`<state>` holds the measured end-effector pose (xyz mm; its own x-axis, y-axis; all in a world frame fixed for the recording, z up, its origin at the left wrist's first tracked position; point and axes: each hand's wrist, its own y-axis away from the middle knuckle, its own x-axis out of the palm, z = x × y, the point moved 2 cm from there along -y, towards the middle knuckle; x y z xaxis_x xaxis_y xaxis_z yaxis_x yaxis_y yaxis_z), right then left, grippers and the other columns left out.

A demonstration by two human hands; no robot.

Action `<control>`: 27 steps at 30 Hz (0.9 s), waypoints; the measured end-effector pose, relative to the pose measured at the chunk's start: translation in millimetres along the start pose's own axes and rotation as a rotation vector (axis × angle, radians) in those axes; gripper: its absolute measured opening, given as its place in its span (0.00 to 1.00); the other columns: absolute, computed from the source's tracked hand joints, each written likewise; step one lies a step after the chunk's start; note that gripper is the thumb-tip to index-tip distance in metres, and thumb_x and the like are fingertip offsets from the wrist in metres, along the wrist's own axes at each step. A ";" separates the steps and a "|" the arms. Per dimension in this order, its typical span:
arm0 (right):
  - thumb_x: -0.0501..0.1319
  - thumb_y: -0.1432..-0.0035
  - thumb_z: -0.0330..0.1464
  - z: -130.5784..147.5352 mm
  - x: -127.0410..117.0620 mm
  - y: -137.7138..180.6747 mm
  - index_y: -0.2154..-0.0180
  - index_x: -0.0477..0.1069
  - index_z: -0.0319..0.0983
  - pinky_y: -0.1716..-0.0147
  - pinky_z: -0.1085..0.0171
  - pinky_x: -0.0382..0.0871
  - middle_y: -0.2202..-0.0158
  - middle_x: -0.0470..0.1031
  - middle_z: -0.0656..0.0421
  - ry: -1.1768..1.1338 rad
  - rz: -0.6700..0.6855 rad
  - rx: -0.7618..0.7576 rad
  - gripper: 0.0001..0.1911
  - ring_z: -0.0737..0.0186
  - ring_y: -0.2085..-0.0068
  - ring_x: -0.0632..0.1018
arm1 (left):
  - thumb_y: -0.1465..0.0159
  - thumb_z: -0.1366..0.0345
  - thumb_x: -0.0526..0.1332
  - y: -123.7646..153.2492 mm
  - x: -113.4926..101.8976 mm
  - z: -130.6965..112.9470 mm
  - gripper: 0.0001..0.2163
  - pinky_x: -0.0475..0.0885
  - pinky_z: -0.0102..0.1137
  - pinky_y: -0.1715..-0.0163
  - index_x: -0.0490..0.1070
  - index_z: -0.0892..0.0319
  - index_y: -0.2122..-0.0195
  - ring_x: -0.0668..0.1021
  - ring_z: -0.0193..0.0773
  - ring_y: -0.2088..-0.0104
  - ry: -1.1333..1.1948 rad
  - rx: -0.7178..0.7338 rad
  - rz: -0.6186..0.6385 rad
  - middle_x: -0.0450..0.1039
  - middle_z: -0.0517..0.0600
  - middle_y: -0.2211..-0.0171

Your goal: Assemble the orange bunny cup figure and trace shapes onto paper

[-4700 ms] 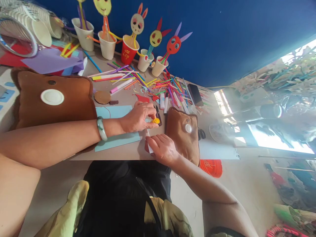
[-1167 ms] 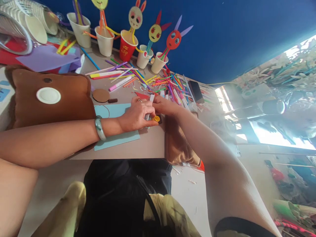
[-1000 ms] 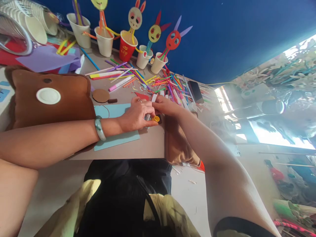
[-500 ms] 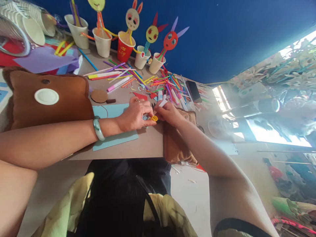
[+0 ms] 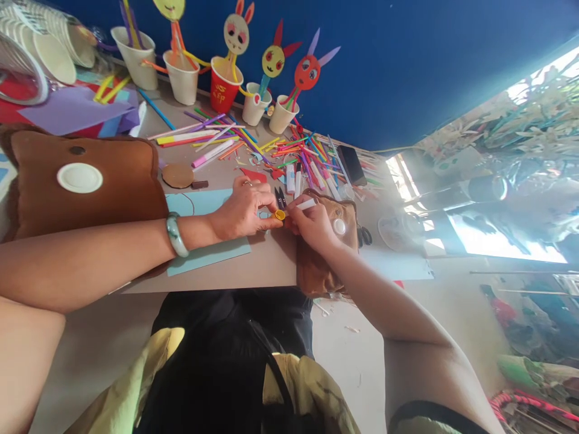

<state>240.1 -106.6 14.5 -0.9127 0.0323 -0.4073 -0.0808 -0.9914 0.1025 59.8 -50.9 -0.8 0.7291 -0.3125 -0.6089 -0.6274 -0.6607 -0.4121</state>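
Note:
My left hand [image 5: 242, 211] rests on a light blue paper sheet [image 5: 205, 250], its fingers pressed down on a small yellow cap [image 5: 280, 214] at the sheet's right edge. A pale green bangle [image 5: 173, 234] sits on that wrist. My right hand [image 5: 310, 223] is closed round a white pen [image 5: 306, 205], its tip at the yellow cap. Both hands meet just left of a small brown pouch [image 5: 325, 253].
A large brown pillow [image 5: 81, 184] with a white disc lies at left. Coloured straws and pens [image 5: 289, 157] litter the table behind, beside a phone [image 5: 349, 164]. Paper cups with bunny faces [image 5: 226, 84] line the blue wall. Scissors [image 5: 279, 196] lie near my fingers.
My right hand, first near the table's front edge, went up beside my left hand, then drew back right with the white pen. My left hand stayed on the yellow cap.

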 end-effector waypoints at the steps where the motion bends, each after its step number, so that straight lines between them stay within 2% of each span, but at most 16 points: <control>1: 0.64 0.42 0.44 0.2 0.5 1.8 0.70 0.66 0.41 0.81 0.69 0.61 0.81 0.73 0.64 0.003 -0.014 -0.001 0.15 0.70 0.82 0.68 | 0.42 0.56 0.71 0.0 0.0 0.0 0.10 0.55 0.42 0.46 0.77 0.56 0.70 0.73 0.39 0.63 -0.001 0.001 0.002 0.72 0.45 0.69; 10: 0.63 0.41 0.42 3.8 3.2 18.5 0.70 0.65 0.42 0.81 0.68 0.59 0.80 0.72 0.64 0.042 -0.100 -0.013 0.13 0.69 0.81 0.67 | 0.42 0.53 0.70 -0.2 -0.4 0.7 0.12 0.56 0.42 0.46 0.77 0.56 0.70 0.74 0.39 0.63 0.014 -0.003 -0.003 0.73 0.46 0.69; 17: 0.63 0.41 0.46 0.3 3.1 26.0 0.70 0.64 0.43 0.81 0.66 0.60 0.80 0.71 0.63 0.067 -0.117 0.017 0.16 0.67 0.81 0.67 | 0.41 0.47 0.68 0.2 -0.1 1.1 0.16 0.56 0.42 0.47 0.77 0.56 0.70 0.73 0.39 0.64 0.010 -0.008 -0.006 0.73 0.47 0.70; 22: 0.64 0.41 0.45 -2.3 3.9 30.7 0.70 0.64 0.43 0.80 0.66 0.60 0.80 0.71 0.64 0.036 -0.116 0.022 0.15 0.67 0.80 0.68 | 0.40 0.45 0.67 0.6 0.7 2.5 0.17 0.55 0.42 0.47 0.77 0.56 0.70 0.73 0.39 0.63 0.013 -0.001 0.002 0.72 0.47 0.69; 27: 0.63 0.41 0.44 -3.0 4.0 34.2 0.70 0.64 0.43 0.80 0.65 0.61 0.80 0.71 0.63 0.054 -0.129 0.013 0.14 0.66 0.80 0.68 | 0.41 0.49 0.69 0.1 0.8 2.7 0.15 0.55 0.42 0.46 0.77 0.56 0.70 0.73 0.40 0.62 0.013 -0.006 0.006 0.72 0.46 0.69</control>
<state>234.8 -140.7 13.6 -0.8715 0.1525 -0.4660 -0.2020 -0.9777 0.0580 59.6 -49.4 -3.2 0.7286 -0.3253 -0.6028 -0.6303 -0.6629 -0.4041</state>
